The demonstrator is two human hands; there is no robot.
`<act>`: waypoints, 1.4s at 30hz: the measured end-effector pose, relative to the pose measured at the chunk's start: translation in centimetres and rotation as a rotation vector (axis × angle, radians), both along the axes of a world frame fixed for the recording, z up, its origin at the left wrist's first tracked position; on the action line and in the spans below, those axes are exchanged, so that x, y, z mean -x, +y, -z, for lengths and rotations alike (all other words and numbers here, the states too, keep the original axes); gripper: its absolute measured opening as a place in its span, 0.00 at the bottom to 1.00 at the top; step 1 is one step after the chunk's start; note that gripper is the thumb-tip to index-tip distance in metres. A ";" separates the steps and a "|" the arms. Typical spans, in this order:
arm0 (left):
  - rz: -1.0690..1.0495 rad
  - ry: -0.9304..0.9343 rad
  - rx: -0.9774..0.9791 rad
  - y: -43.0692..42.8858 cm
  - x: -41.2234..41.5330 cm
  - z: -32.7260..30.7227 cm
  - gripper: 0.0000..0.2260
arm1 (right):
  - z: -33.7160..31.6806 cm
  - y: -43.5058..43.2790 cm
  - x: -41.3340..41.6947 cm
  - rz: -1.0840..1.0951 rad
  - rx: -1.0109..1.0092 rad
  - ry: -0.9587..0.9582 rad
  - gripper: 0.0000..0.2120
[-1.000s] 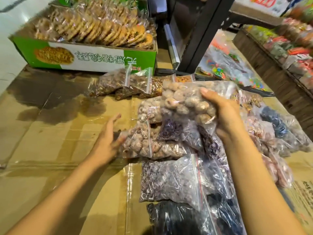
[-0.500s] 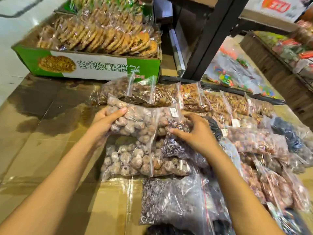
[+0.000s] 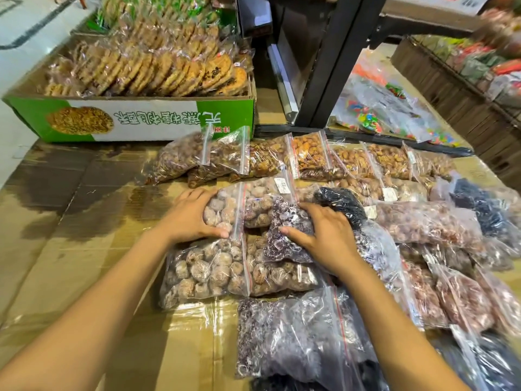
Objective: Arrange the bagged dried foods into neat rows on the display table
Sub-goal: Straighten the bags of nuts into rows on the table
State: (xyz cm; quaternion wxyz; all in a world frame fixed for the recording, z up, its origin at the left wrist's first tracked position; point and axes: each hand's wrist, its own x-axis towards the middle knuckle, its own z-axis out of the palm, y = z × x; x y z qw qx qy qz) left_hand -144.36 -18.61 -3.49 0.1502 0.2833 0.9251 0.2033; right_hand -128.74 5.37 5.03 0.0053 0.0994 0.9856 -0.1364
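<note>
— What is being held by the hands?

— A clear bag of pale round dried pieces point(image 3: 239, 204) is being gripped at its near-left end by the left hand point(image 3: 189, 215), fingers curled over it and thumb under. A bag of dark mottled pieces point(image 3: 284, 238), lying against it, is being pressed by the right hand point(image 3: 324, 235), fingers spread flat and thumb tucked at the bag's edge.

— Where are those bags being kept?

— On the cardboard-covered display table point(image 3: 70, 249), among rows of other zip bags; a second pale bag point(image 3: 214, 272) is lying just nearer.

— Is any writing being shown?

— Chinese characters are being displayed upside down on the green and white biscuit box point(image 3: 146, 119); they cannot be read with certainty. Small white price labels point(image 3: 280, 184) are too blurred.
</note>
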 end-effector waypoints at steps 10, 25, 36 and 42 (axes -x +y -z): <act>-0.386 -0.079 -0.483 1.8 -1.1 -0.9 0.27 | 0.6 0.1 -0.1 0.023 -0.006 0.042 0.36; 0.311 0.101 -0.283 8.6 -7.8 -9.4 0.52 | 0.5 6.9 -6.0 0.422 0.237 0.056 0.56; 0.439 0.360 0.272 14.0 -9.0 -8.2 0.52 | 2.4 8.8 -8.3 0.473 0.304 -0.047 0.62; 0.310 0.192 0.062 12.4 -10.1 -8.5 0.48 | 1.8 9.0 -9.3 0.502 0.434 0.061 0.54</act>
